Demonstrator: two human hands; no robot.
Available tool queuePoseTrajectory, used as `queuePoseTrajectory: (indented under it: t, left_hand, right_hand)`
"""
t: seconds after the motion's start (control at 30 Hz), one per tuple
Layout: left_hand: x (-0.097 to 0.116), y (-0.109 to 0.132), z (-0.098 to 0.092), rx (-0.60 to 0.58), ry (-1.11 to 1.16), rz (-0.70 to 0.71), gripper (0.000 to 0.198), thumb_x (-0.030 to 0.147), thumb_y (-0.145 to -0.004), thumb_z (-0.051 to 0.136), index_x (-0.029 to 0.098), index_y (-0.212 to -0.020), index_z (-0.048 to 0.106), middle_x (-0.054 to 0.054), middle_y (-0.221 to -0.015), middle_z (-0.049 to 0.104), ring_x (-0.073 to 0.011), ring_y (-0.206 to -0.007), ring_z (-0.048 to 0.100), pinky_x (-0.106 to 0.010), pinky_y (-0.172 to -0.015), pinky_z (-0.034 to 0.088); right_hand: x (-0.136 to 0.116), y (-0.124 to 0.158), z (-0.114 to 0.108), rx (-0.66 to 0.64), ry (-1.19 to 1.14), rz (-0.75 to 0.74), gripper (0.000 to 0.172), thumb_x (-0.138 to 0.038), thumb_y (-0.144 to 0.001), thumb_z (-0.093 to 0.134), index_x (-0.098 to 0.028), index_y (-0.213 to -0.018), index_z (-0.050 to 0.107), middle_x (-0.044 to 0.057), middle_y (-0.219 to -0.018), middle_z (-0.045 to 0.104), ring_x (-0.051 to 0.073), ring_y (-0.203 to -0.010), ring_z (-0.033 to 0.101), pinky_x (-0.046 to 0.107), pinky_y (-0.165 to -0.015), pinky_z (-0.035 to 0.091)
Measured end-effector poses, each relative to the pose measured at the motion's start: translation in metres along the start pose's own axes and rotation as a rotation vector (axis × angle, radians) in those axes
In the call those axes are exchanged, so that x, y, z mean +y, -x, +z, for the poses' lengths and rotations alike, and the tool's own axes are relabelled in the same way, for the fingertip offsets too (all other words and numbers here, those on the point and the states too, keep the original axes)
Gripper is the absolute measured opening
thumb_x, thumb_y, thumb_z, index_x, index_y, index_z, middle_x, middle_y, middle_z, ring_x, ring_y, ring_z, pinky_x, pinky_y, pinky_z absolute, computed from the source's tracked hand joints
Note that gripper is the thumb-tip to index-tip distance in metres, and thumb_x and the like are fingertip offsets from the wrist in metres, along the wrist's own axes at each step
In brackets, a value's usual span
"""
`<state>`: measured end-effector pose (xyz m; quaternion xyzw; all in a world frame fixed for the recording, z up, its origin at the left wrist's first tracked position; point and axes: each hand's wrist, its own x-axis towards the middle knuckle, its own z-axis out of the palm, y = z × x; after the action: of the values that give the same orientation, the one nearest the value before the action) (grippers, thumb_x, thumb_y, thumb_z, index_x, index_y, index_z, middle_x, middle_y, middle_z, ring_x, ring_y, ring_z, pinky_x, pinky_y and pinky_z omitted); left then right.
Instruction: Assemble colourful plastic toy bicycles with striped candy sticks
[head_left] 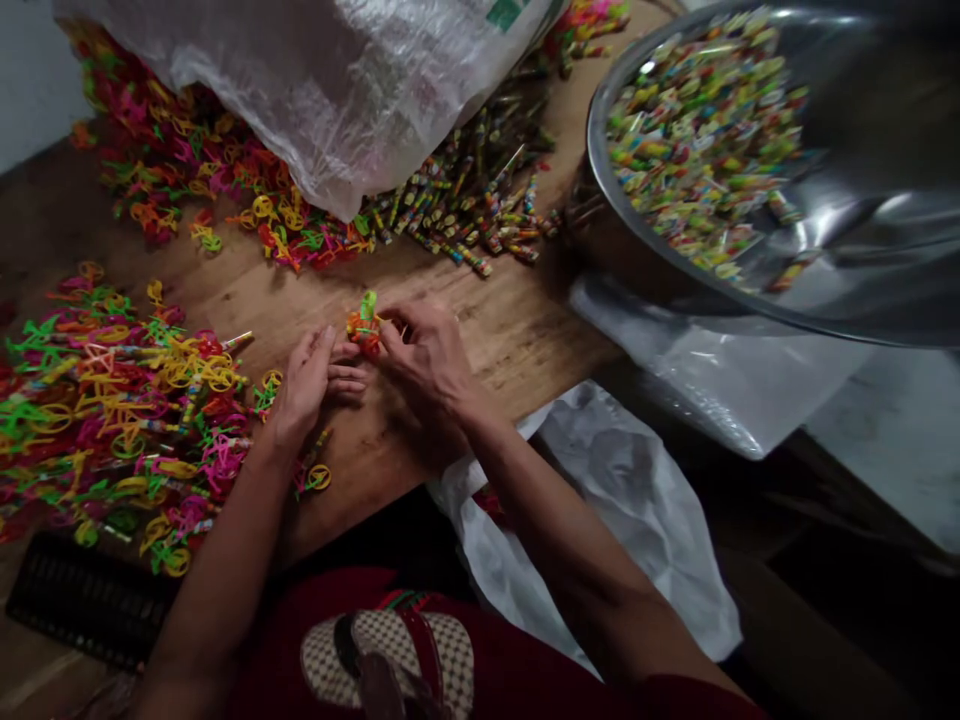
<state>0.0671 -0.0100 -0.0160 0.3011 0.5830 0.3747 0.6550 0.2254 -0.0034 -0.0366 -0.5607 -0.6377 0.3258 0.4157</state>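
Note:
Between my two hands, over the wooden table (pixel 517 350), is a small bundle of plastic pieces (pixel 365 325), green on top and orange and red below. My right hand (pixel 427 350) has its thumb and fingers closed on the bundle's right side. On the other side, my left hand (pixel 319 375) has its fingers spread, with the fingertips close to the bundle's lower left; whether they touch it is unclear. A large pile of bright plastic pieces (pixel 120 410) lies to the left of my left hand.
A white plastic sack (pixel 322 90) lies over more pieces and small patterned tubes (pixel 450 215) at the back. A metal bowl (pixel 652 230) of wrapped pieces stands right. A black basket (pixel 86 600) sits lower left, a white bag (pixel 622 490) lower right.

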Motion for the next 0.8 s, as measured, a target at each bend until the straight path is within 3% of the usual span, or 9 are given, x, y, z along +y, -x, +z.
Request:
queuePoseTrajectory:
  t: [0.13,0.27,0.33,0.47,0.6,0.7,0.8]
  left_hand:
    - [0.001,0.001,0.0,0.034,0.002,0.03,0.026,0.036,-0.097,0.057,0.019,-0.116,0.051,-0.001,-0.092,0.071,-0.0112,-0.054,0.067,-0.024,-0.053,0.057]
    - [0.002,0.003,0.004,-0.103,0.057,0.043,0.029,0.036,-0.09,0.067,0.015,-0.108,0.061,-0.004,-0.094,0.073,-0.0112,-0.061,0.068,-0.022,-0.055,0.056]
    - [0.004,0.003,0.005,-0.137,0.086,0.052,0.028,0.028,-0.082,0.074,0.014,-0.103,0.064,-0.004,-0.09,0.074,-0.0105,-0.061,0.066,-0.02,-0.055,0.054]
    - [0.006,0.001,0.004,-0.038,0.094,0.041,0.041,0.007,-0.073,0.074,0.009,-0.112,0.063,-0.002,-0.079,0.074,-0.0093,-0.056,0.064,-0.019,-0.055,0.053]
    - [0.001,-0.004,0.0,0.132,-0.059,0.166,0.058,0.009,-0.078,0.069,0.01,-0.134,0.055,0.005,-0.06,0.067,-0.0085,-0.047,0.058,-0.016,-0.047,0.044]
    - [-0.006,-0.01,0.002,0.005,-0.196,0.227,0.039,0.016,-0.081,0.068,0.013,-0.12,0.068,0.002,-0.066,0.069,-0.0093,-0.055,0.063,-0.016,-0.052,0.046]
    - [-0.01,-0.016,0.004,-0.048,-0.182,0.163,0.032,0.022,-0.091,0.056,0.014,-0.12,0.068,-0.005,-0.085,0.076,-0.0107,-0.062,0.067,-0.018,-0.057,0.051]
  right_hand:
    - [-0.003,0.004,-0.002,0.063,-0.131,0.038,0.025,-0.025,-0.086,0.051,-0.017,-0.085,0.074,0.001,-0.071,0.066,0.013,-0.062,0.053,0.026,-0.06,0.04]
    - [0.001,0.01,0.002,-0.026,-0.241,0.095,0.026,-0.026,-0.083,0.05,-0.016,-0.083,0.074,0.001,-0.072,0.067,0.012,-0.06,0.052,0.026,-0.059,0.039]
    - [0.003,0.011,0.005,-0.032,-0.293,0.115,0.024,-0.026,-0.082,0.052,-0.016,-0.084,0.074,0.001,-0.076,0.069,0.012,-0.064,0.054,0.026,-0.063,0.043]
    - [0.003,0.014,0.006,-0.046,-0.505,0.183,0.022,-0.031,-0.081,0.055,-0.017,-0.082,0.072,-0.002,-0.07,0.063,0.01,-0.066,0.055,0.023,-0.064,0.044]
    - [0.003,0.016,0.005,-0.32,-0.612,0.428,0.027,-0.039,-0.077,0.061,-0.016,-0.086,0.072,-0.007,-0.057,0.05,0.006,-0.047,0.035,0.021,-0.046,0.028]
    - [0.004,0.014,0.005,-0.403,-0.607,0.437,0.024,-0.036,-0.076,0.061,-0.015,-0.082,0.072,-0.004,-0.064,0.057,0.007,-0.053,0.043,0.021,-0.052,0.033]
    - [0.007,0.012,0.002,-0.436,-0.553,0.429,0.023,-0.035,-0.075,0.061,-0.015,-0.076,0.071,-0.003,-0.066,0.058,0.008,-0.058,0.046,0.021,-0.055,0.035]
